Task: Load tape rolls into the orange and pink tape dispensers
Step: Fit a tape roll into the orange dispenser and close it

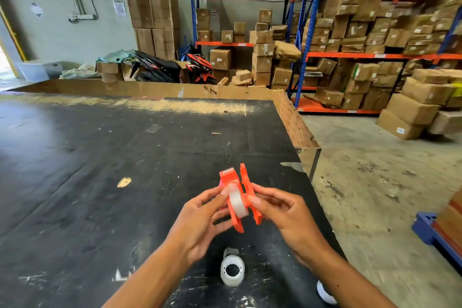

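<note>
Loading looks about half done: both hands, left hand [200, 217] and right hand [285, 215], have their fingers clamped on the split-open orange dispenser [243, 197] with a clear roll [237, 201] inside, above the worktop [100, 157], while a spare roll [232, 270] lies just below it and the pink dispenser is barely seen.

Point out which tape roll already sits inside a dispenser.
The clear tape roll between the halves of the orange dispenser, which both hands hold. The other roll lies loose on the black table, nearer the person.

Labels on boxes [412, 107] too blurred to read
</note>
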A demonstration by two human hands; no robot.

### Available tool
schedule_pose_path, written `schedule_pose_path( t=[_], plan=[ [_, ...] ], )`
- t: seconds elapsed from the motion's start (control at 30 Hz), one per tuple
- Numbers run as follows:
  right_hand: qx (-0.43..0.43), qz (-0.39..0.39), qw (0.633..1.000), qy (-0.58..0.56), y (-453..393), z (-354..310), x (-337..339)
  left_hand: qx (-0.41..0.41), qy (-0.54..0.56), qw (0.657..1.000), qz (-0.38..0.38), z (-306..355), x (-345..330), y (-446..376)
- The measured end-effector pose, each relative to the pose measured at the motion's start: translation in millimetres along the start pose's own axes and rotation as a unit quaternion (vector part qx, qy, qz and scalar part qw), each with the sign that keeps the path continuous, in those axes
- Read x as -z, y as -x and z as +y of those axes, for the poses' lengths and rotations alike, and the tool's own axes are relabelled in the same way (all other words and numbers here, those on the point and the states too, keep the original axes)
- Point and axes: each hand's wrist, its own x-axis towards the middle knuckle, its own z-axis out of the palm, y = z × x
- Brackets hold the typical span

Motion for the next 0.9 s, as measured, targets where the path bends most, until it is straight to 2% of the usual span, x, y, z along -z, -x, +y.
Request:
schedule_pose_path(
  t=[0.17, 0.53, 0.9],
  plan=[
    [0.016, 0.030, 0.999, 0.009, 6.6, -3.2, -0.9, -0.021, 0.004, 1.000, -0.012, -0.3, -5.7, 3.4],
    [0.067, -0.007, 0.998, 0.013, 5.4, -6.3, -15.6, -0.083, -0.007, 0.996, -0.012, 8.4, -1.2, 14.3],
    [0.092, -0.062, 0.993, 0.026, 2.4, -12.4, -23.0, -0.123, -0.063, 0.990, -0.006, 16.7, 9.2, 18.9]
  ],
)
